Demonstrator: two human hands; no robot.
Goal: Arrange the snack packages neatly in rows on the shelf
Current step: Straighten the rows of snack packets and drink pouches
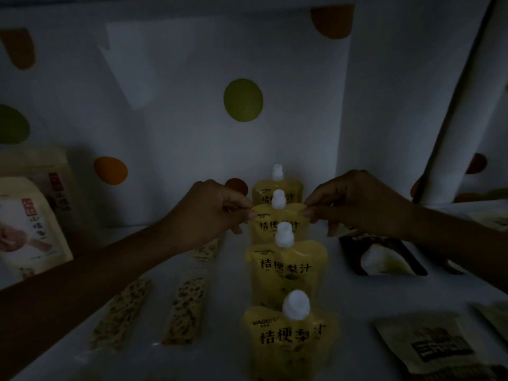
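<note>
Left hand [209,213] and right hand [354,204] each pinch a top corner of the 2nd-from-back yellow spout pouch [279,224]; white cap, upright, 4 in file.

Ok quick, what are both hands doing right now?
Left hand: pinches the top left corner of the yellow pouch second from the back.
Right hand: pinches the same pouch's top right corner.

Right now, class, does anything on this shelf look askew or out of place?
Yes. The yellow spout pouches stand in a straight line, but the dark package to their right and the tan packet at near right lie flat and skewed.
</note>
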